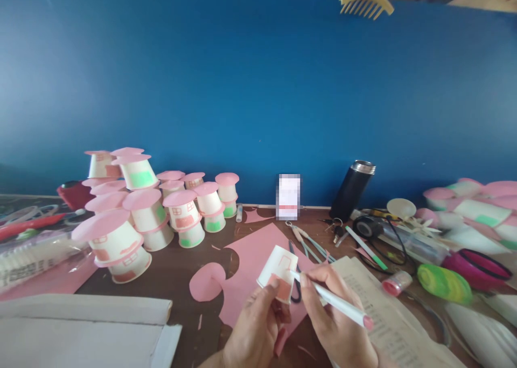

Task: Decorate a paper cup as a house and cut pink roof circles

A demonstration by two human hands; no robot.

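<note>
Over the near edge of a large pink paper sheet with round cut-outs [258, 255], which lies flat on the dark brown counter [181, 260], the left hand [254, 330] grips a small white paper cup [278, 268] turned mouth-down and tilted, fingers curled around its wide end and the thumb pressed by a pink door patch stuck on its side. The right hand [335, 325] pinches a white pen with a pink cap [339, 302] between thumb and fingers, the tip touching the cup's wall just beside the patch, below a window outlined in pink. Just left of the sheet lies a loose pink paper disc [207, 282], touching its edge. Further left of the sheet stands a crowded pile of white cup houses with pink disc roofs [153, 212], some stacked two high, several with green or pink patches. Behind the sheet, against the blue wall [242, 88], stands a blurred white card [288, 196], and to the right behind it a black flask with a steel top [352, 190]. At the sheet's right edge lie metal scissors [307, 241], and a printed paper booklet [375, 303] lies under the right hand. Right of the sheet are a roll of black tape [367, 227] and a small clear tube with a pink end [397, 283]. Well left of the sheet, near the viewer, sits a white cardboard box [81, 325].
</note>
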